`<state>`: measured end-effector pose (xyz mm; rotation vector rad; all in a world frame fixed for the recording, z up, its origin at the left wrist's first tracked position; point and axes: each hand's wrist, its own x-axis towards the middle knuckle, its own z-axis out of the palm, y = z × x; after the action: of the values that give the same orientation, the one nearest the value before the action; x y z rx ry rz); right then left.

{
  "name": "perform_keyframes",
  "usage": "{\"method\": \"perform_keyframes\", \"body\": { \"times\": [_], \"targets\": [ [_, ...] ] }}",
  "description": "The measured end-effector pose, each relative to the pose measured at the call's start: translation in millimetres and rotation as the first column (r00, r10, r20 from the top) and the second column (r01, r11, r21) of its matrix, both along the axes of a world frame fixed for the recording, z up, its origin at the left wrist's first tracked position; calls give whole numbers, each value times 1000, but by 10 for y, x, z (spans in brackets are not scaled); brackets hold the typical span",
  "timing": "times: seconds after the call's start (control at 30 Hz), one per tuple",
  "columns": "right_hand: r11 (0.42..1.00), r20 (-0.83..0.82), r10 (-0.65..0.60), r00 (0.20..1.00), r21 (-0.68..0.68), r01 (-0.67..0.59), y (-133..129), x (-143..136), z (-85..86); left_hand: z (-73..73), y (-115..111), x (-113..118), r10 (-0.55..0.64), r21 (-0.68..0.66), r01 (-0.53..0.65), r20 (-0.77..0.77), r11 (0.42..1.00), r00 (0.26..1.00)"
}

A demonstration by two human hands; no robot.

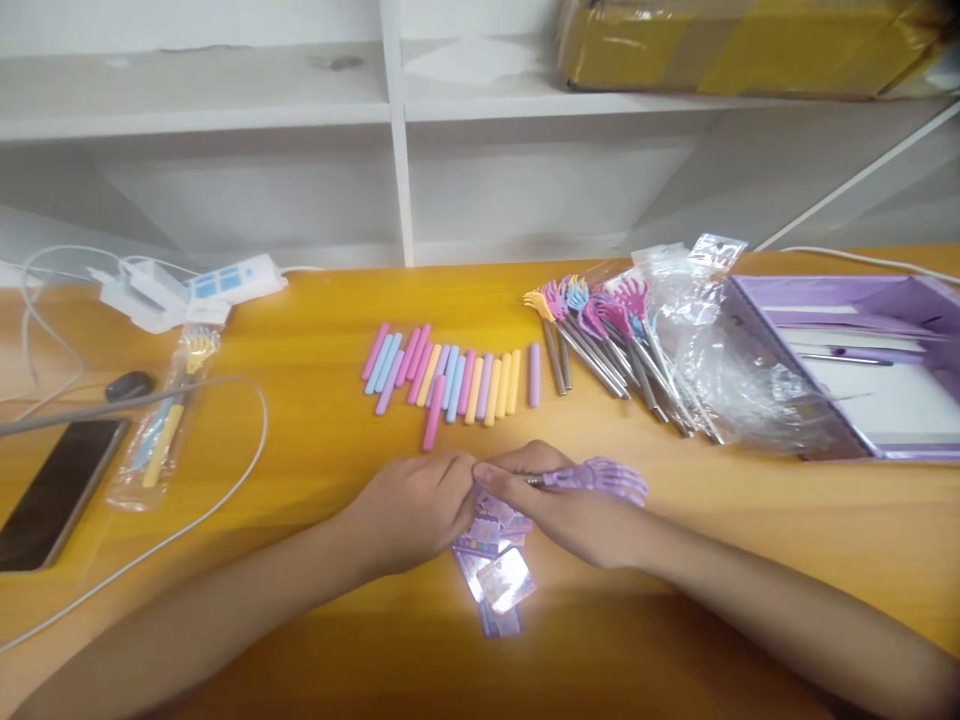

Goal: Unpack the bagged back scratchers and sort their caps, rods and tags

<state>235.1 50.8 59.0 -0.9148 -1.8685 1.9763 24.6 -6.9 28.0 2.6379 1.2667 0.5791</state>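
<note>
A back scratcher with a purple claw head point(600, 478) and metal rod is gripped in my right hand point(551, 495), its head pointing right. My left hand point(427, 500) is closed at the other end, meeting the right; what lies inside its fingers is hidden, perhaps the rod's end. Below both hands lie several shiny purple printed cards point(491, 580). Beyond them, pink, blue, purple and yellow handle tubes point(450, 380) lie in a loose row. Right of these is a pile of back scratchers point(600, 330) with coloured claw heads and bare metal rods.
Clear plastic bags point(720, 370) lie beside a purple box point(862, 400) holding a pen. At left are a phone point(60, 490), a bagged back scratcher point(169, 420), a white power strip point(236, 283) and a looping cable point(255, 450). A white shelf point(397, 130) backs the table.
</note>
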Motion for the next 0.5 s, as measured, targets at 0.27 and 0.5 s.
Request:
{"method": "perform_keyframes", "body": {
  "times": [0.27, 0.5],
  "targets": [
    [982, -154, -82, 985, -181, 53, -73, -117, 36, 10, 73, -138, 30, 170, -9, -125, 985, 992],
    [989, -137, -98, 986, -123, 81, -71, -45, 107, 113, 152, -158, -8, 243, 34, -106, 969, 994]
  ]
}}
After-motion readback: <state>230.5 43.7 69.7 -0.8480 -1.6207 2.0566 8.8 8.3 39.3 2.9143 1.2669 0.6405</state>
